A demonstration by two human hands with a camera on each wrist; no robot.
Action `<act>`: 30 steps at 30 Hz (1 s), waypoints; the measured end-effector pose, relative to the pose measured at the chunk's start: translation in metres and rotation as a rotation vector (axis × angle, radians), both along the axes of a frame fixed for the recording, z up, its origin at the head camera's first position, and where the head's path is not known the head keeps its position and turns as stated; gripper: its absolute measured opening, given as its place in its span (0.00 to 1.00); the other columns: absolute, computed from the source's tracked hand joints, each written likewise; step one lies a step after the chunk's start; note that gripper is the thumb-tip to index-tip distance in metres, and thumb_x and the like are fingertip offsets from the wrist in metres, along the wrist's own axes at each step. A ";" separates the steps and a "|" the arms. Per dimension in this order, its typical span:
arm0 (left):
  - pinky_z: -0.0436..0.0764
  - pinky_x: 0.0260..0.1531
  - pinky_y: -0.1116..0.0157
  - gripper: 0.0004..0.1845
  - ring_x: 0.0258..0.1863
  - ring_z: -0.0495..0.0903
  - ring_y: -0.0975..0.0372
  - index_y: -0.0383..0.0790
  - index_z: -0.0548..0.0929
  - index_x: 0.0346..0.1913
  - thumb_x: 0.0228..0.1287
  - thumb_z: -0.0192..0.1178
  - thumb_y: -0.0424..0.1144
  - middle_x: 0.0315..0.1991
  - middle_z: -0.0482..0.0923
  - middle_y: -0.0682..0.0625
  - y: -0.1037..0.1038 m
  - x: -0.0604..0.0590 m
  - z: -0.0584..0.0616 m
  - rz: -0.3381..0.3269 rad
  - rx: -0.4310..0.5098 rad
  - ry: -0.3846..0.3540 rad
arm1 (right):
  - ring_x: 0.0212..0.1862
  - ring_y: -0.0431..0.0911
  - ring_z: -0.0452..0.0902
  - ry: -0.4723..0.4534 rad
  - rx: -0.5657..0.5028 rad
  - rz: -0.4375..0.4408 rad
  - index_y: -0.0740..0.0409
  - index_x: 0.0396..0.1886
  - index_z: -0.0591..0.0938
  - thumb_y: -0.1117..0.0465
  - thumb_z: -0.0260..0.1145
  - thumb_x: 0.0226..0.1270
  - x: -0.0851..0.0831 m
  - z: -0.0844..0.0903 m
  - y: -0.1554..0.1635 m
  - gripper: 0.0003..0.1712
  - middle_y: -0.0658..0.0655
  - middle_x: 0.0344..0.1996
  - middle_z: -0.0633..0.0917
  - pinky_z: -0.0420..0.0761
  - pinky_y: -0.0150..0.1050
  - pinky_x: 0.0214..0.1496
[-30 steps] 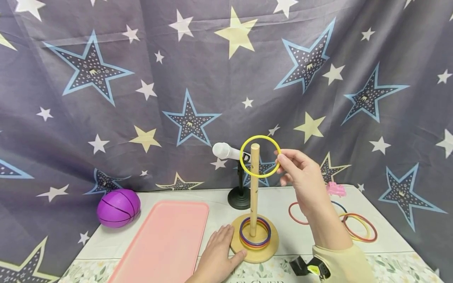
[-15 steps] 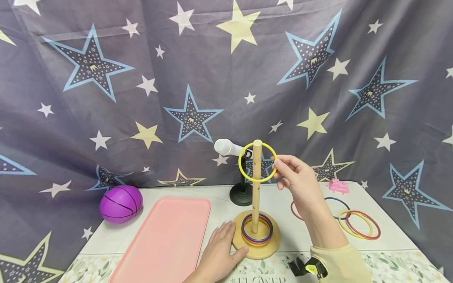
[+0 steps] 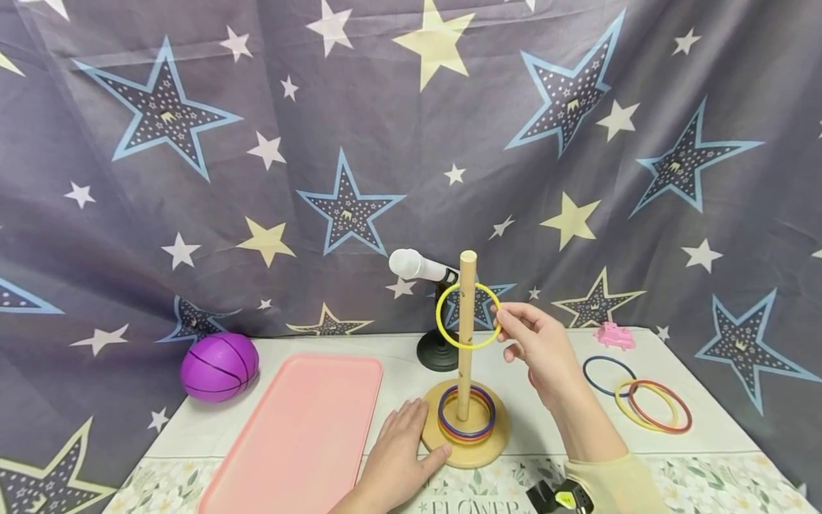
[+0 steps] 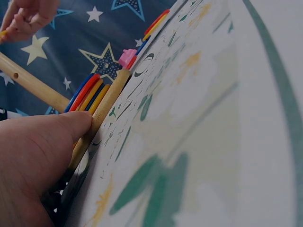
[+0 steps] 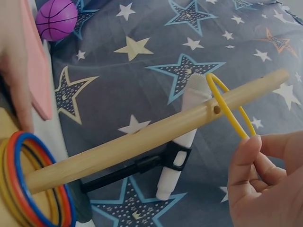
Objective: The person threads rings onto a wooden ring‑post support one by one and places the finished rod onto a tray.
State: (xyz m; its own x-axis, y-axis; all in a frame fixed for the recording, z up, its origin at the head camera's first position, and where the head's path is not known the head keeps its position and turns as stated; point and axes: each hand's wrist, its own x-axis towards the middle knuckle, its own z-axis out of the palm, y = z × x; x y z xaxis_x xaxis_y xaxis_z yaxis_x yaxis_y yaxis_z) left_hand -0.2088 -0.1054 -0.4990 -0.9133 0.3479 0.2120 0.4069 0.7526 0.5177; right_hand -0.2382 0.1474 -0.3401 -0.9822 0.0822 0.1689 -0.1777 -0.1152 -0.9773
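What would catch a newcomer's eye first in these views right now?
The yellow ring, pinched by the right hand, encircles the upright wooden peg partway down it. At the peg's foot, coloured rings lie stacked on the round wooden base, whose edge the left hand touches. To the left lie a pink tray and a purple ball.
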 end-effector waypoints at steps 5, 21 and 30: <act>0.57 0.83 0.37 0.50 0.83 0.63 0.39 0.25 0.71 0.80 0.76 0.65 0.67 0.81 0.67 0.30 0.000 0.000 0.001 0.004 -0.006 -0.002 | 0.38 0.41 0.81 -0.020 0.017 0.016 0.68 0.58 0.84 0.61 0.68 0.85 -0.002 -0.012 0.003 0.14 0.51 0.37 0.86 0.82 0.30 0.30; 0.56 0.84 0.39 0.49 0.84 0.62 0.41 0.27 0.70 0.81 0.76 0.65 0.66 0.81 0.67 0.32 0.003 -0.001 0.003 0.009 -0.007 -0.003 | 0.42 0.41 0.82 -0.079 0.125 0.062 0.70 0.65 0.83 0.58 0.68 0.85 -0.014 -0.033 0.015 0.21 0.54 0.43 0.87 0.86 0.32 0.34; 0.55 0.84 0.40 0.50 0.84 0.62 0.42 0.28 0.70 0.81 0.75 0.65 0.66 0.82 0.66 0.32 0.003 -0.001 0.003 0.022 -0.007 -0.017 | 0.40 0.41 0.83 -0.058 0.175 0.103 0.72 0.64 0.84 0.61 0.68 0.84 -0.018 -0.038 0.022 0.20 0.53 0.41 0.88 0.86 0.33 0.34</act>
State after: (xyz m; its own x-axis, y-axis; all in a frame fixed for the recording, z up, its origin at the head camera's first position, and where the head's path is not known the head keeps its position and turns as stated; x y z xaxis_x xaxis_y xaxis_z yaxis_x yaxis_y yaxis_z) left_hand -0.2097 -0.1019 -0.4961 -0.9242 0.3291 0.1938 0.3813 0.7648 0.5194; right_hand -0.2559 0.1690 -0.3780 -0.9925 -0.0445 0.1142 -0.1161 0.0426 -0.9923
